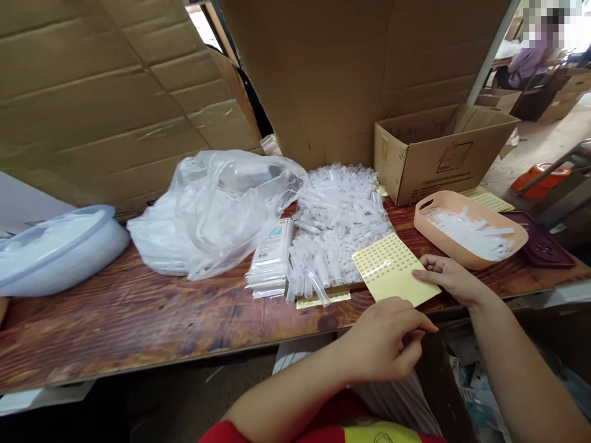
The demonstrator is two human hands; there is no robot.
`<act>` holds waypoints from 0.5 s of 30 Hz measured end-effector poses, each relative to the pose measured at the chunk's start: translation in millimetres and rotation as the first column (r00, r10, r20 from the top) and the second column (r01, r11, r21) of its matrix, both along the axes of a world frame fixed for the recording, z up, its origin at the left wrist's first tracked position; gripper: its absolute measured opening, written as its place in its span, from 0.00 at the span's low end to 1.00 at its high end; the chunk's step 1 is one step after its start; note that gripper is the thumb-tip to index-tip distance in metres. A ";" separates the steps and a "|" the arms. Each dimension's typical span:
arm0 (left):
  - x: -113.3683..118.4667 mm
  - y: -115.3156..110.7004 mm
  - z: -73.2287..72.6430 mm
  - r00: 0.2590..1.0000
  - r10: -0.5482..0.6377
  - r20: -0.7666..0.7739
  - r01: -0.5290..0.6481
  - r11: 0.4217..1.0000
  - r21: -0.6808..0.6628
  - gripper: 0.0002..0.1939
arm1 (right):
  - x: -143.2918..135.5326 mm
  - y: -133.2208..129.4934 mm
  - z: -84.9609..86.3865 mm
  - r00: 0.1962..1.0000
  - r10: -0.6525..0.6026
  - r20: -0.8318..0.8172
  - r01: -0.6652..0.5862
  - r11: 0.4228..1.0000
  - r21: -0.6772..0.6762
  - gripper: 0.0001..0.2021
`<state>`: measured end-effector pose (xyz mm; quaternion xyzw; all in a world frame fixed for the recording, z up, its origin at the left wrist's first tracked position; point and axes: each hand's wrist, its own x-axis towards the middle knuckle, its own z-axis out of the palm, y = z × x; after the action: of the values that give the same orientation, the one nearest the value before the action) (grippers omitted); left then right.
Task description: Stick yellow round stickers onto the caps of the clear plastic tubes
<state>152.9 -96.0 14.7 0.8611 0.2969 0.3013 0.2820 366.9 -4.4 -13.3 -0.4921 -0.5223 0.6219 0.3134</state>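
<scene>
My right hand (455,280) pinches the right edge of a yellow sticker sheet (406,286), thumb on top. Rows of small round stickers cover its upper part, while the lower part is bare. Just below the sheet is my left hand (385,338), index finger stretched out and thumb apart from it; I see nothing held in it. Beyond the sheet lies a heap of clear plastic tubes (341,215), several of them loose at the front. To the right, a peach plastic basket (422,218) contains whitish translucent tubes or strips (480,234).
Left of the tubes are a stack of printed packets (272,258) and a large clear plastic bag (207,215). A blue basin (92,246) stands far left. At the back right are an open cardboard box (447,163) and a dark red tray (545,246). A person sits in the background.
</scene>
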 end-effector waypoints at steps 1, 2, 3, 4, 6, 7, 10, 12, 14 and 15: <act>2.5 2.8 -5.2 1.000 0.008 0.012 -0.008 1.000 0.027 0.15 | 0.6 -2.0 -2.3 0.998 -0.021 -0.058 0.021 1.000 -0.005 0.28; 4.7 5.9 -10.7 1.000 0.012 0.019 -0.013 0.998 0.056 0.17 | 1.4 -4.3 -4.5 0.993 -0.051 -0.110 0.050 0.999 -0.014 0.27; 6.6 9.1 -16.2 1.000 0.020 0.019 -0.022 0.996 0.086 0.17 | 2.3 -6.6 -6.7 0.984 -0.090 -0.153 0.087 0.996 -0.026 0.27; 8.4 12.4 -21.7 0.999 0.033 0.011 -0.034 0.992 0.118 0.17 | 3.3 -9.0 -8.6 0.973 -0.135 -0.189 0.131 0.991 -0.035 0.27; 12.0 18.8 -31.5 0.998 0.054 -0.016 -0.050 0.981 0.188 0.16 | 4.9 -12.9 -11.7 0.946 -0.225 -0.235 0.223 0.974 -0.036 0.27; 14.0 21.8 -35.6 0.998 0.062 -0.025 -0.055 0.973 0.223 0.16 | 5.3 -14.4 -12.7 0.934 -0.260 -0.246 0.262 0.965 -0.025 0.27; 20.2 29.6 -44.0 0.997 0.082 -0.001 -0.078 0.944 0.320 0.13 | 4.9 -16.5 -14.4 0.913 -0.318 -0.255 0.334 0.942 0.019 0.26; 23.6 33.9 -47.1 0.993 0.101 0.063 -0.118 0.919 0.377 0.11 | 4.2 -16.4 -15.3 0.909 -0.332 -0.253 0.351 0.936 0.034 0.26; 24.9 37.5 -49.4 0.982 0.108 0.152 -0.163 0.894 0.418 0.10 | 4.0 -15.9 -16.3 0.906 -0.340 -0.252 0.359 0.933 0.033 0.26; 24.7 38.9 -50.5 0.975 0.109 0.192 -0.183 0.885 0.429 0.09 | 4.2 -15.7 -16.8 0.904 -0.342 -0.257 0.360 0.933 0.025 0.26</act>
<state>177.6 -57.1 -35.8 0.8504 0.2605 0.4504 0.0779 371.1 -20.2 -30.2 -0.4848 -0.4036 0.5929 0.5005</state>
